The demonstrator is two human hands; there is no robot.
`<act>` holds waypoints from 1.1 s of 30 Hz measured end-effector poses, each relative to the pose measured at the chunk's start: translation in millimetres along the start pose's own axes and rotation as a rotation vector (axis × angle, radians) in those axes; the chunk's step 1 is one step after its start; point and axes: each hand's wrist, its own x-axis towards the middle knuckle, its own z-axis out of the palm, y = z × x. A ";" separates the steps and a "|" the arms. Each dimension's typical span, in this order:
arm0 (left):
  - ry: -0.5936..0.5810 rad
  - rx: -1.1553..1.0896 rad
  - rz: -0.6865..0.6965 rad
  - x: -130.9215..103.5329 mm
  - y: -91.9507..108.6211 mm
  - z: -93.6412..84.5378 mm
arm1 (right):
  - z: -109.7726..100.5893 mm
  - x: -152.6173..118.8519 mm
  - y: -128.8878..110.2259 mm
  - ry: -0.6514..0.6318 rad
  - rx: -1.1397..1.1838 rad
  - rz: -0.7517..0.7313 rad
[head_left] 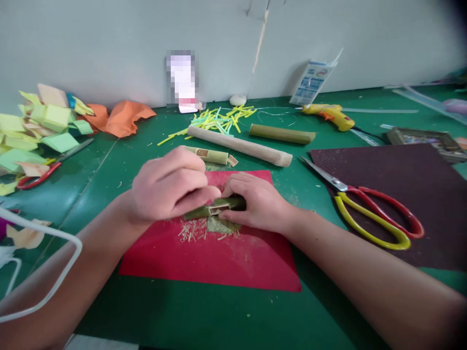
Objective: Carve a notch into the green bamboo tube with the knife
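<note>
While right fingers [238, 183] grip the bamboo tube [211, 210], nearly crosswise, notch [220, 209] upward, left fingers [184, 181] clenched

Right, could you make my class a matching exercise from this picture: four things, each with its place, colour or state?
1. Dark-green notched bamboo
2. Glue gun
3. Large scissors
4. Orange sheet

A. Mostly yellow, near the printed packet
B. Crumpled, beside the folded papers
C. In the right grip, over the red sheet
D. Lying partly on the dark sheet

Pairs: 1-C; 2-A; 3-D; 4-B
</note>
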 end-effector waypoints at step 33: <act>0.024 -0.072 -0.729 -15.1 -22.1 32.6 | 1.9 -0.5 -3.8 0.005 -0.037 0.036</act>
